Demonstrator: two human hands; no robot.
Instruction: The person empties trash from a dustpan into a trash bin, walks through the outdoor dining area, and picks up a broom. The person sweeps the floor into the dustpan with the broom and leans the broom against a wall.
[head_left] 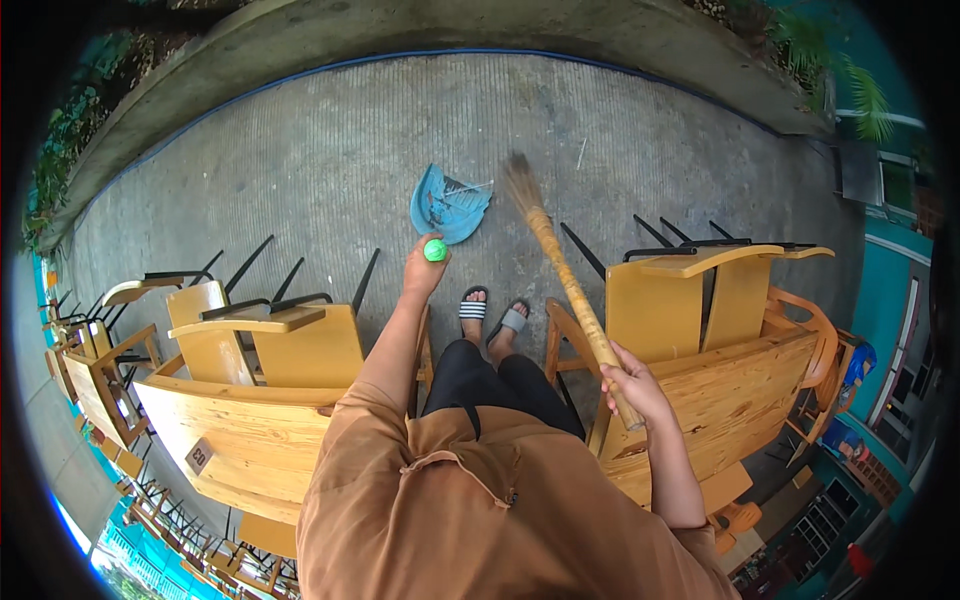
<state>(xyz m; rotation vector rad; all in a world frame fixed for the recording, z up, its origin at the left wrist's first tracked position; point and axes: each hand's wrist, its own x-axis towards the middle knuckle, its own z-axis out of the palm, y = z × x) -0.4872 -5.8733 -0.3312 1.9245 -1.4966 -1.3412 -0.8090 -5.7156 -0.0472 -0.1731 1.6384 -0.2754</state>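
My left hand (422, 270) is closed round the handle of a blue dustpan (450, 208), whose green handle end (435, 250) points up at me. The pan is beyond my feet, over the concrete floor, with a few thin pale bits and dark scraps in it. In my right hand (635, 385) I grip a broom (568, 270) by its long yellowish, bamboo-like handle, near the top end. Its bristles (522, 185) are blurred and point away from me, to the right of the dustpan and apart from it.
Wooden tables (240, 430) with chairs (300, 345) tipped up on them flank me; another table (730, 400) stands on the right. A thin white stick (581, 153) lies on the ribbed floor (330, 150). A blue hose or pipe (480, 51) runs along the far concrete kerb (400, 30).
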